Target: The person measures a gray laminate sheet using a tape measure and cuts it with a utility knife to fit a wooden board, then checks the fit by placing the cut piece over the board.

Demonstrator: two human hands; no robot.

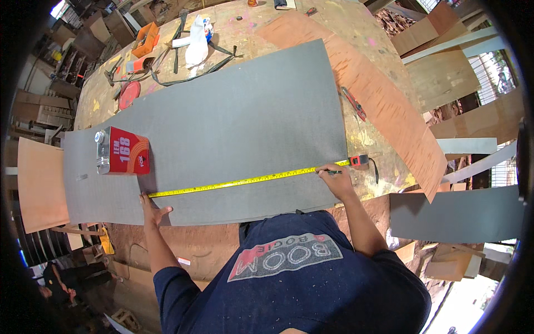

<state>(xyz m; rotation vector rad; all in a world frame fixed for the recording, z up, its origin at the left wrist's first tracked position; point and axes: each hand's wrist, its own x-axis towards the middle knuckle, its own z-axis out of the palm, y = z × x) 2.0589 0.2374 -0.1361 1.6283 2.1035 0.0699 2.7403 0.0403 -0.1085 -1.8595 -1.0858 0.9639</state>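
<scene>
A large grey sheet (239,122) lies across the workbench in front of me. Over its near part runs a yellow tape measure (239,182), pulled out straight, with its red and black case (360,160) just past the sheet's right edge. My left hand (151,212) presses its fingertips at the tape's left end, fingers stretched and thumb spread apart. At the right, my right hand (338,181) grips a dark pen (334,172) beside the tape, close to the case. A red and silver metal can (127,151) stands on the sheet's left part.
Right of the sheet lie a red utility knife (354,104) and a long reddish wood sheet (384,100). On the bench's far left are a red lid (129,94), black straps (194,78), a white bag (197,44) and an orange bin (146,40). Someone in dark clothes (72,281) is at lower left.
</scene>
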